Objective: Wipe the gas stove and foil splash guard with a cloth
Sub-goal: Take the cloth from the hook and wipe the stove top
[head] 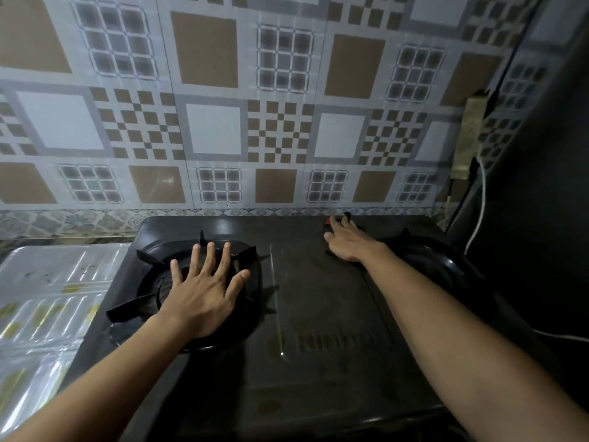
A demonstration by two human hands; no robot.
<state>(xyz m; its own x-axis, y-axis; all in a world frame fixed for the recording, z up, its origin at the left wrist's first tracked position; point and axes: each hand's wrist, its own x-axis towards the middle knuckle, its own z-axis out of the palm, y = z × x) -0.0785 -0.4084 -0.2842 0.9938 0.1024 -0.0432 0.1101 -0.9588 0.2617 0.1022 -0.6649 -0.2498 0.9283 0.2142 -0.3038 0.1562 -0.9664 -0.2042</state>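
Note:
The black two-burner gas stove (pixel 318 314) fills the lower middle of the view. My left hand (pixel 204 291) lies flat with its fingers spread on the left burner grate (pixel 143 256) and holds nothing. My right hand (pixel 345 242) reaches to the stove's rear edge and presses down on a dark cloth (pixel 349 218) with a small red spot, which the hand mostly hides. The patterned foil splash guard (pixel 223 129) covers the wall behind the stove. A shiny foil sheet (pixel 41 298) lies on the counter to the left.
My right forearm partly hides the right burner grate (pixel 427 260). A white cable (pixel 478 218) hangs down the dark side wall on the right, next to a greasy strip (pixel 467 135) fixed in the wall corner. A patterned tile border (pixel 63 223) runs below the foil.

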